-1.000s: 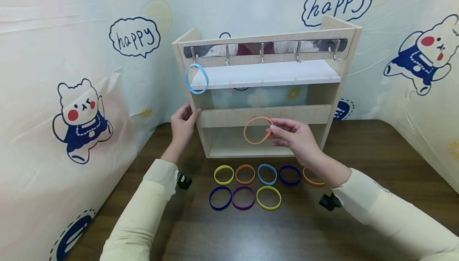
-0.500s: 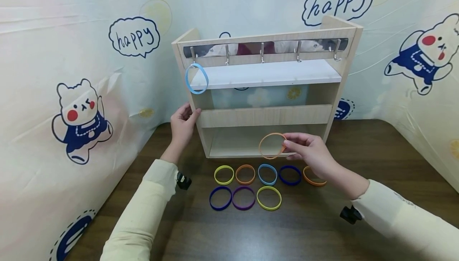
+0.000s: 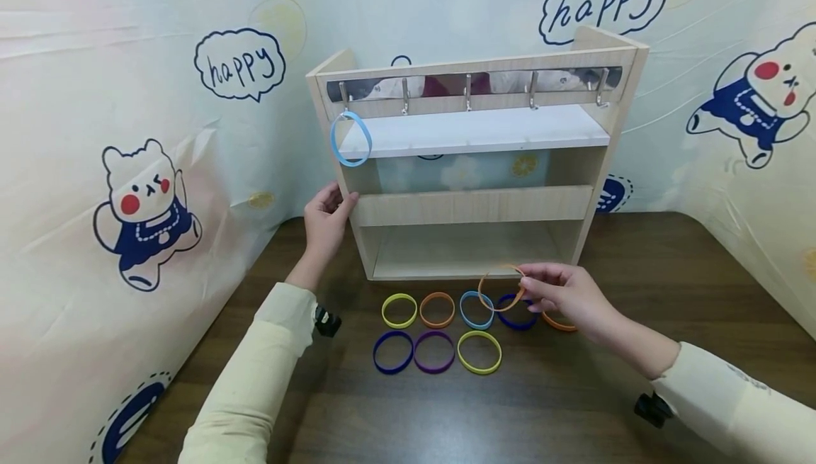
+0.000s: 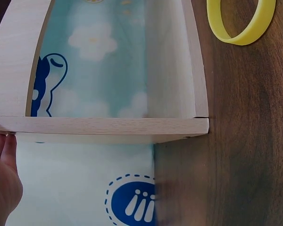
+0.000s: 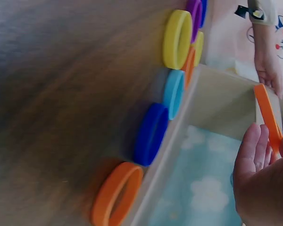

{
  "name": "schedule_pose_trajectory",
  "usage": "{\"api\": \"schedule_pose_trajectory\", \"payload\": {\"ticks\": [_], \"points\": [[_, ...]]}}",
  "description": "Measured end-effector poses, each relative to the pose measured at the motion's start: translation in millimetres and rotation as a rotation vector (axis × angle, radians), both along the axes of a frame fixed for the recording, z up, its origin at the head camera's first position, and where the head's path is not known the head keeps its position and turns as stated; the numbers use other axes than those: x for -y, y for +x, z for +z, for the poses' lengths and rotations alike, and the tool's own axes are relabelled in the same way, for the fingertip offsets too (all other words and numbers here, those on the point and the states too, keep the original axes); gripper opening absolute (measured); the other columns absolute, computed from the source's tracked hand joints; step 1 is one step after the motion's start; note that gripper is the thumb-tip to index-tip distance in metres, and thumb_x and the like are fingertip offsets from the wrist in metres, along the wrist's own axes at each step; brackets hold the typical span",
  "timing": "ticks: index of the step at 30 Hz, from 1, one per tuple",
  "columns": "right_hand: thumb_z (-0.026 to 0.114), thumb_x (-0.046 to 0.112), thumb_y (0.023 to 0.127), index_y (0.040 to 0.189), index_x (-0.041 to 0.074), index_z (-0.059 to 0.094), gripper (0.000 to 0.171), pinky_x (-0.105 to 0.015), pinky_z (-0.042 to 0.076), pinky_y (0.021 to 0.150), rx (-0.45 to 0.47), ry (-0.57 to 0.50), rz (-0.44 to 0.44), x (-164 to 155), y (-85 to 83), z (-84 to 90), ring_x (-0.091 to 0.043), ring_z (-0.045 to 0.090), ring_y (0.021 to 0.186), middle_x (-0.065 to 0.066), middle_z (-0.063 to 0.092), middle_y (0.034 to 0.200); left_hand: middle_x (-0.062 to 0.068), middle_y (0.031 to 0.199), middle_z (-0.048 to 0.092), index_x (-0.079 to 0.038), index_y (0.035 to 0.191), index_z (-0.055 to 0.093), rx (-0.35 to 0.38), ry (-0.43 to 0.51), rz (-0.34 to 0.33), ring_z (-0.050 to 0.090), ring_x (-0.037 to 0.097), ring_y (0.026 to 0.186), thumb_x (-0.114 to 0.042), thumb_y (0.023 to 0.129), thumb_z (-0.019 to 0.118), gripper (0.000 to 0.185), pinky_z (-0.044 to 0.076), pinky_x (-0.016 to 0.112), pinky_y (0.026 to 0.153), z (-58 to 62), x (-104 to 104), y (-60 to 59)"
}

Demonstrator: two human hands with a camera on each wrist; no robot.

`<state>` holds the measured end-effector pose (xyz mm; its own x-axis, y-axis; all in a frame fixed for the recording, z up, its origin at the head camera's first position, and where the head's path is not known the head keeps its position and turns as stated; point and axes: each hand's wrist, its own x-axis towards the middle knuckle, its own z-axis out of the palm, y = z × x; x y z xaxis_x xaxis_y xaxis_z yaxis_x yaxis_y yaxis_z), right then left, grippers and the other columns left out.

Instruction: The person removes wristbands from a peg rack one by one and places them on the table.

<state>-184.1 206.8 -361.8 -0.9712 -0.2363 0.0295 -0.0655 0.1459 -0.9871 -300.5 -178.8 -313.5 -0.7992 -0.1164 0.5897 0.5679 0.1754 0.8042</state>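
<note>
Pale wood under our left hand [image 3: 325, 222]: we reach forward with the cream sleeve extended and rest this hand against the left side panel of the wooden shelf rack [image 3: 472, 205], fingers fairly straight and loosely spread along its edge, thumb at the front; the left wrist view shows only fingertips touching the panel's outer face. A light blue wristband [image 3: 350, 139] hangs from the leftmost hook at the top of the rack.

On the dark wooden surface [image 3: 574, 407] in front of the rack lie silicone wristbands in two rows: yellow [image 3: 399, 310], orange [image 3: 436, 309], light blue [image 3: 473, 309], dark blue [image 3: 518, 317] and another orange [image 3: 556, 322] behind; dark blue [image 3: 392, 352], purple [image 3: 434, 351] and yellow [image 3: 479, 352] in front.

Our right arm comes in from the lower right, the wrist bent slightly down. Our right hand [image 3: 569, 295] pinches an orange wristband [image 3: 501, 287] between thumb and curled fingertips, holding it in the air just above the back row, over the light blue and dark blue bands and near the rack's bottom front edge. In the right wrist view the band stands edge-on between the fingers [image 5: 254, 150].
</note>
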Motion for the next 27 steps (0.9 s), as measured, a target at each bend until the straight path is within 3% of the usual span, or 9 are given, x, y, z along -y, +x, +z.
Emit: {"api": "schedule_pose_trajectory", "payload": {"ticks": [14, 19, 27], "points": [[0.064, 0.015, 0.095, 0.129, -0.015, 0.050, 0.048, -0.036, 0.057, 0.072, 0.076, 0.007, 0.091, -22.3, 8.7, -24.7, -0.028, 0.068, 0.088, -0.017, 0.069, 0.099, 0.020, 0.115, 0.066, 0.005, 0.121, 0.064, -0.002, -0.011, -0.004, 0.065, 0.015, 0.094, -0.008, 0.091, 0.069, 0.034, 0.053, 0.024, 0.078, -0.3, 0.4, -1.4], [0.065, 0.014, 0.095, 0.129, -0.017, 0.049, 0.049, -0.037, 0.057, 0.072, 0.086, 0.017, 0.109, -29.4, 11.8, -32.3, -0.026, 0.068, 0.086, -0.023, 0.067, 0.100, 0.023, 0.117, 0.065, 0.006, 0.122, 0.063, -0.008, -0.010, -0.010, 0.065, 0.015, 0.095, -0.008, 0.090, 0.069, 0.035, 0.052, 0.023, 0.078, -0.1, -0.1, -2.2], [0.061, 0.010, 0.097, 0.129, -0.019, 0.047, 0.046, -0.037, 0.057, 0.072, 0.108, 0.005, 0.194, -37.6, 15.2, -44.4, -0.022, 0.068, 0.084, -0.020, 0.068, 0.095, 0.025, 0.119, 0.063, 0.007, 0.124, 0.061, 0.002, -0.021, -0.008, 0.065, 0.015, 0.096, -0.008, 0.091, 0.068, 0.037, 0.053, 0.025, 0.081, -0.3, 0.5, -1.1]]}}
